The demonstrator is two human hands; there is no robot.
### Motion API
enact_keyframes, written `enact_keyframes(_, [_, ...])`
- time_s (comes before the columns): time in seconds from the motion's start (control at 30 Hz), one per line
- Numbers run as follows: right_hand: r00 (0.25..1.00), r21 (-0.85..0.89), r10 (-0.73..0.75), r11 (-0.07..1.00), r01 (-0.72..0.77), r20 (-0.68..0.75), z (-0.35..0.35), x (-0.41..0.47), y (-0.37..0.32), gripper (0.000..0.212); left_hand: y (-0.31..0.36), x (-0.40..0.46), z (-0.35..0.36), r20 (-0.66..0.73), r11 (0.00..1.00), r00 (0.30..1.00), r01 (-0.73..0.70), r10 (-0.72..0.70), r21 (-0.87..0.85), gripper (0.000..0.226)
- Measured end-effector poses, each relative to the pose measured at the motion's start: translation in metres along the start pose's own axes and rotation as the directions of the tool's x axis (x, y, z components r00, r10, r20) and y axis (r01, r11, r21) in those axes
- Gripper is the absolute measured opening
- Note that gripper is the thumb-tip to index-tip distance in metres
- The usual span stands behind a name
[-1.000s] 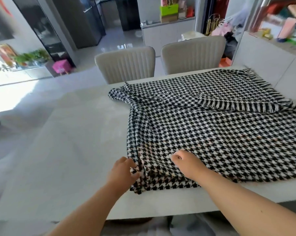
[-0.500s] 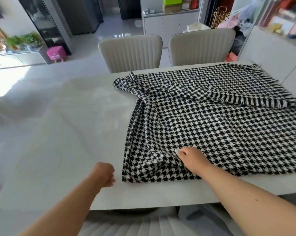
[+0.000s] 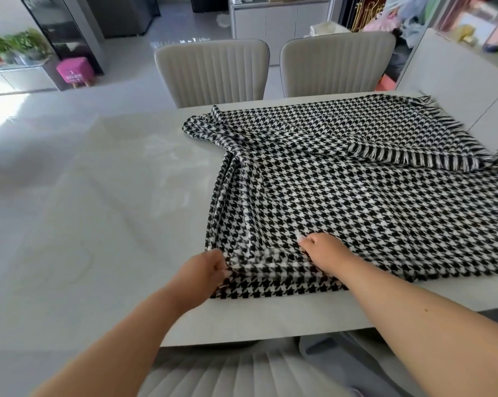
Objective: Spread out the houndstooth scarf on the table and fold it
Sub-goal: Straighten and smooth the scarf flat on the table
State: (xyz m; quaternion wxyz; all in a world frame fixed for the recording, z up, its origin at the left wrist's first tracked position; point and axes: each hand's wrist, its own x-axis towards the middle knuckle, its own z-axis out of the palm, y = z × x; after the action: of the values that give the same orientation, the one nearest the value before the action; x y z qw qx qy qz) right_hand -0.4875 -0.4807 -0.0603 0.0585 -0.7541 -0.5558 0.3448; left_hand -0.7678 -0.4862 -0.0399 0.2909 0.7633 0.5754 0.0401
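Fabric position: the black-and-white houndstooth woven scarf (image 3: 356, 202) lies on the pale glossy stone-look table (image 3: 104, 196), covering its right half and running off the right edge of view. A fringed end (image 3: 413, 159) is turned back over the far right portion, so the scarf is doubled there rather than fully spread. The left border is gathered into long ridges that run from the far left corner toward the near left corner.

Hand state: the left hand (image 3: 205, 270) pinches the layered near left corner with curled fingers. The right hand (image 3: 325, 250) rests just to the right of it on top of the cloth, fingers bent; whether it pinches a fold or only presses cannot be determined.

Probable purpose: both hands sit at one corner, close together, to align stacked edges and pull the ridges flat.

Two grey ribbed upholstered chairs (image 3: 213, 70) stand at the far side.
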Motion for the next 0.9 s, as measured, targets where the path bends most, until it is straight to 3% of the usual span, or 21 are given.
enact_keyframes(0.17, [0.999, -0.130, 0.007, 0.991, -0.002, 0.038, -0.004, 0.008, -0.004, 0.048, -0.036, -0.013, -0.025, 0.270, 0.997, 0.962, 0.055, -0.036, -0.061, 0.029])
enact_keyframes(0.2, [0.999, -0.170, 0.014, 0.985, -0.005, 0.049, -0.006, 0.011, -0.008, 0.050, -0.036, -0.007, -0.024, 0.227, 0.990, 0.972, 0.089, -0.063, -0.107, 0.031])
enact_keyframes(0.27, [0.997, -0.225, 0.013, 0.974, 0.004, 0.075, -0.006, 0.017, -0.014, 0.055, -0.036, 0.014, -0.021, 0.006, 0.978, 0.990, 0.142, -0.143, -0.152, 0.029])
enact_keyframes(0.37, [0.990, -0.246, 0.014, 0.969, 0.021, 0.139, 0.001, 0.027, -0.016, 0.052, -0.035, 0.044, -0.016, -0.205, 0.954, 0.938, 0.248, -0.280, -0.169, 0.010])
enact_keyframes(0.4, [0.987, -0.247, 0.032, 0.969, 0.008, 0.160, 0.003, 0.031, -0.015, 0.052, -0.034, 0.051, -0.014, -0.220, 0.944, 0.924, 0.274, -0.312, -0.186, 0.006])
enact_keyframes(0.53, [0.973, -0.204, 0.092, 0.978, -0.048, 0.213, 0.007, 0.044, -0.011, 0.046, -0.023, 0.071, -0.006, -0.175, 0.912, 0.903, 0.359, -0.393, -0.197, 0.047])
enact_keyframes(0.6, [0.967, -0.192, 0.113, 0.979, -0.069, 0.228, 0.006, 0.046, -0.012, 0.062, -0.016, 0.079, -0.007, -0.207, 0.920, 0.899, 0.360, -0.386, -0.154, 0.042])
enact_keyframes(0.7, [0.965, -0.184, 0.113, 0.980, -0.070, 0.235, 0.005, 0.048, -0.014, 0.070, -0.001, 0.085, -0.002, -0.224, 0.982, 0.956, 0.179, -0.189, -0.062, 0.022])
enact_keyframes(0.77, [0.967, -0.190, 0.100, 0.980, -0.055, 0.233, 0.004, 0.048, -0.013, 0.071, 0.013, 0.084, 0.005, -0.131, 0.979, 0.986, 0.080, -0.106, -0.190, 0.030])
enact_keyframes(0.83, [0.969, -0.185, 0.095, 0.981, -0.053, 0.230, 0.005, 0.048, -0.012, 0.072, 0.013, 0.088, 0.009, -0.116, 0.894, 0.965, 0.167, -0.234, -0.415, 0.026])
enact_keyframes(0.9, [0.968, -0.178, 0.101, 0.982, -0.061, 0.229, 0.007, 0.048, -0.010, 0.074, 0.001, 0.095, 0.010, -0.146, 0.835, 0.915, 0.266, -0.376, -0.482, 0.015])
